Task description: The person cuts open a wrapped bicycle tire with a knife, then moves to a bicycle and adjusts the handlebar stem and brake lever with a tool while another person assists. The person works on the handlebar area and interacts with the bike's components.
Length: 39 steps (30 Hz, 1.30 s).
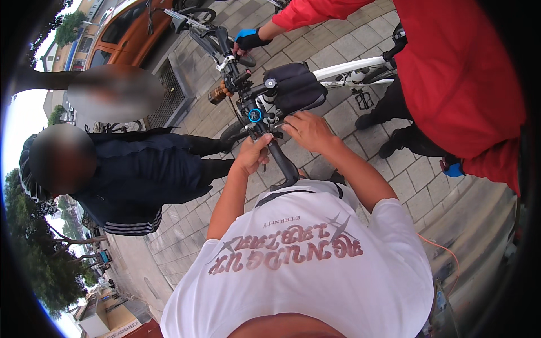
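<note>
Touching handlebar (282,162), bag (296,87) beside, red-clad person (459,79) nearby

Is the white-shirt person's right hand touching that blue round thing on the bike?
Apart. The head view shows a gap: the right hand is to the right of the blue round thing, not meeting it.

We're outdoors at a roadside: grey paving (414,183) underfoot, an orange car (128,35), leafy trees (36,270), buildings (94,325) beyond!
</note>
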Tool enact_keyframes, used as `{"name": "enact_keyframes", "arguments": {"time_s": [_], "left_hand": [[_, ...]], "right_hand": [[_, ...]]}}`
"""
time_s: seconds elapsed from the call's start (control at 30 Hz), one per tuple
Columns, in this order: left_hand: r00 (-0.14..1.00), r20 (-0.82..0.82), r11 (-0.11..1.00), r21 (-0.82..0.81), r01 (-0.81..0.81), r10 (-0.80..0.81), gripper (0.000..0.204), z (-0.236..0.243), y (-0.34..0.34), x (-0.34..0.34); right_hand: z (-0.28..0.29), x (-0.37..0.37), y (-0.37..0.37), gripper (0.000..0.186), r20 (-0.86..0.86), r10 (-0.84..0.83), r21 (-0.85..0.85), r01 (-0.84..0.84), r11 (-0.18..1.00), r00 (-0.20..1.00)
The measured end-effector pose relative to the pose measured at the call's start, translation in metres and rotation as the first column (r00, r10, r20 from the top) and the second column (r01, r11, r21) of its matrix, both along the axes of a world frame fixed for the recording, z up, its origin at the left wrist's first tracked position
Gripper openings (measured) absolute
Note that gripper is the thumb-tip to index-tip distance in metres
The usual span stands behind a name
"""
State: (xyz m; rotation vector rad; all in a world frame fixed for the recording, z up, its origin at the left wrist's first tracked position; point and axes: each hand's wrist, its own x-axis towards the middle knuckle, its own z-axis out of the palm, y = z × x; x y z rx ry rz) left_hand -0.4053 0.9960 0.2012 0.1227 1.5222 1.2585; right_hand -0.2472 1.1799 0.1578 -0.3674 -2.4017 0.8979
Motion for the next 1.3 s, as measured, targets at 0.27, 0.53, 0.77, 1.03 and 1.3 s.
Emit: {"name": "enact_keyframes", "arguments": {"time_s": [0.27,0.53,0.77,1.03,1.3], "left_hand": [[0.993,0.118,0.993,0.121,0.010,-0.024,0.044,-0.008,-0.009,-0.005],[0.980,0.162,0.976,0.203,0.078,-0.113,0.051,-0.016,-0.016,-0.011],[0.975,0.212,0.978,0.209,0.014,-0.059,0.050,-0.008,-0.012,-0.005],[0.978,0.191,0.978,0.203,0.044,-0.083,0.051,-0.010,-0.013,-0.005],[0.971,0.238,0.987,0.149,-0.066,0.028,0.035,-0.025,-0.019,-0.011]], "right_hand": [[-0.006,-0.003,0.008,0.028,0.005,0.059,0.019,-0.059,0.998,0.998],[-0.005,-0.003,0.016,0.029,0.038,0.116,0.001,-0.117,0.993,0.992],[0.000,-0.003,0.018,0.028,0.075,0.146,-0.068,-0.141,0.988,0.986],[-0.007,-0.005,0.021,0.026,0.102,-0.031,-0.178,0.049,0.983,0.994],[-0.012,-0.015,-0.028,0.033,0.223,0.195,-0.962,0.183,0.203,0.955]]}}
